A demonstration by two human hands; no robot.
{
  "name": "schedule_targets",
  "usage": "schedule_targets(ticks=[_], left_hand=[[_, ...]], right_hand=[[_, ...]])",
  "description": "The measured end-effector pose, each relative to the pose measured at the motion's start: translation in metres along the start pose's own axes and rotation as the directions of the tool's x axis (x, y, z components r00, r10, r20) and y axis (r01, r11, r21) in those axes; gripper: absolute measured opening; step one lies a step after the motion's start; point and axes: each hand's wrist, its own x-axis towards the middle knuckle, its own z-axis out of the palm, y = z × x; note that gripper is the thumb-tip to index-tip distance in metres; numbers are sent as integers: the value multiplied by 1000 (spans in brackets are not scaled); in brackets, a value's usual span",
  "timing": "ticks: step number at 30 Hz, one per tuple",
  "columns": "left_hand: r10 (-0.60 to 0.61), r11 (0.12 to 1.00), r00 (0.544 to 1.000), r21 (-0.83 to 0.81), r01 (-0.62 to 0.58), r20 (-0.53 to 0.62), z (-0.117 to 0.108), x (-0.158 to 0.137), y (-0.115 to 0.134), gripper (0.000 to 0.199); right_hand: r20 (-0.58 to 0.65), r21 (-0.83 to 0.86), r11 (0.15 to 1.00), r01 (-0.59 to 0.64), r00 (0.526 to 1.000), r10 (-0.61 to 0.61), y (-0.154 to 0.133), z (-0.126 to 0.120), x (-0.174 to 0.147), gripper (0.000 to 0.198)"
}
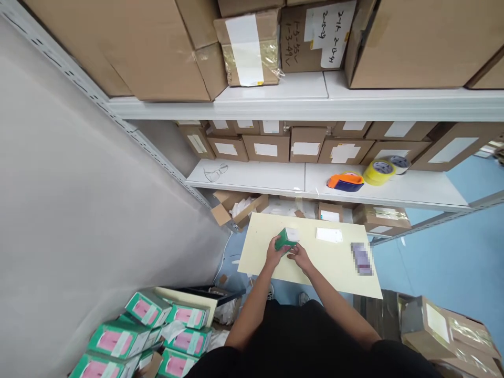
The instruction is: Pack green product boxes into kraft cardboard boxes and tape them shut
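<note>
A small green box [286, 239] with a white end and a pink patch is tilted between my hands, over the pale yellow table [311, 278]. My left hand [273, 251] is wrapped round its left side. At its lower right corner, my right hand [300, 256] has its fingers curled against the box. To the right lies a white stack of labels or cards [329, 234], flat on the table. A blurred purple item [361, 259] rests near the table's right edge.
A white shelf [252, 176] bears glasses [216, 173], an orange and blue tape dispenser [345, 182], yellow tape rolls [378, 172] and cardboard boxes. Several green and pink boxes [114, 341] are piled at lower left. Cartons [449, 333] stand at lower right.
</note>
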Motion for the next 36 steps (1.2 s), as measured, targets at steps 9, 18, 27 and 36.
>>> schedule_targets(ticks=[9, 18, 27, 36], left_hand=[[-43, 987, 981, 161, 12, 192, -26, 47, -31, 88], [109, 799, 903, 503, -329, 417, -59, 75, 1, 85], [24, 773, 810, 504, -386, 585, -76, 101, 31, 58], [-32, 809, 982, 582, -83, 185, -54, 113, 28, 66]], right_hand=[[-211, 0, 999, -37, 977, 36, 35, 25, 24, 48], [-165, -286, 958, 30, 983, -80, 25, 30, 43, 75], [-154, -372, 923, -93, 987, 38, 30, 33, 23, 79], [-284, -310, 948, -73, 959, -20, 27, 47, 22, 72]])
